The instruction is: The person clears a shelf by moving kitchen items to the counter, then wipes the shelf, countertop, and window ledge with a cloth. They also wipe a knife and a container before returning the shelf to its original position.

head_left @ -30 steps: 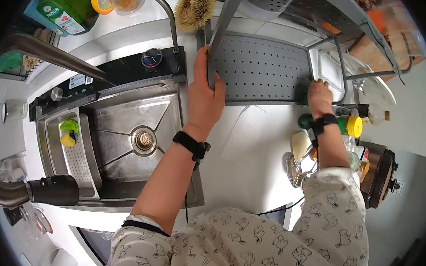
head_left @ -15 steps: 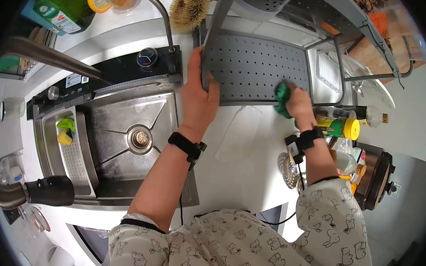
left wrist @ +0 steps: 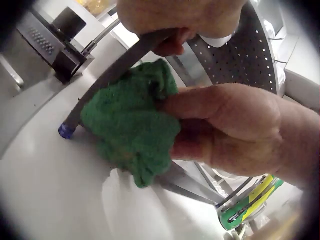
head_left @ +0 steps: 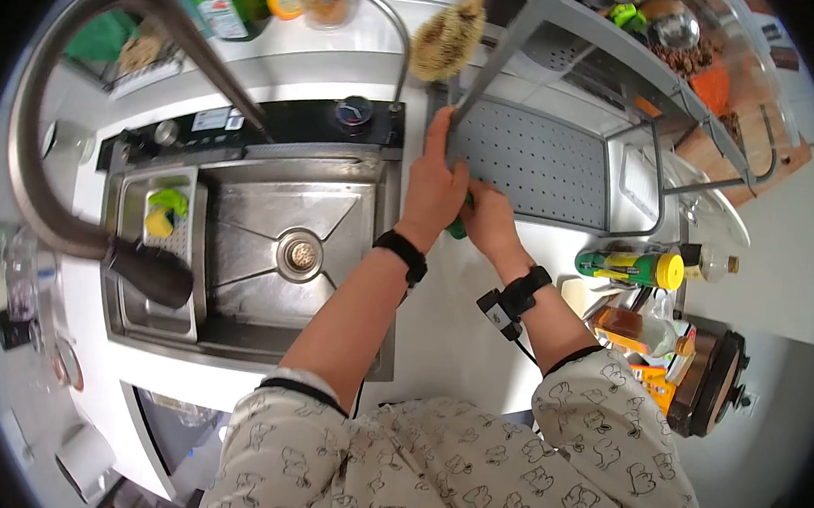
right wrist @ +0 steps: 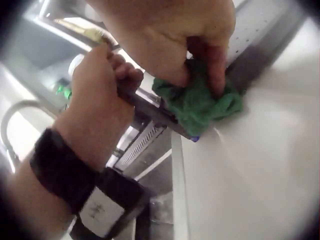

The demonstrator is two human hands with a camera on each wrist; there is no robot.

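Observation:
A grey metal rack with a perforated shelf [head_left: 536, 159] stands on the counter. Its near left leg [left wrist: 112, 72], tipped with a blue foot [left wrist: 66, 131], is gripped by the left hand [head_left: 430, 194], whose fingers curl round the bar in the right wrist view. Close beside it, the right hand [head_left: 492, 224] pinches a crumpled green cloth [left wrist: 132, 117] between thumb and fingers. The cloth lies against the leg just above the foot, as the left wrist view shows. In the right wrist view the cloth [right wrist: 200, 100] partly covers the bar.
Left of the rack is a steel sink [head_left: 263, 286] with a curved faucet [head_left: 33, 133]. A brush [head_left: 448, 44] hangs behind the left hand. Bottles, including a green and yellow one [head_left: 628, 267], and a brown pot [head_left: 708, 379] stand at the right.
My right hand has moved left with the green cloth, from the shelf's right end to beside my left hand. My left hand keeps its grip on the rack. The head view has shifted.

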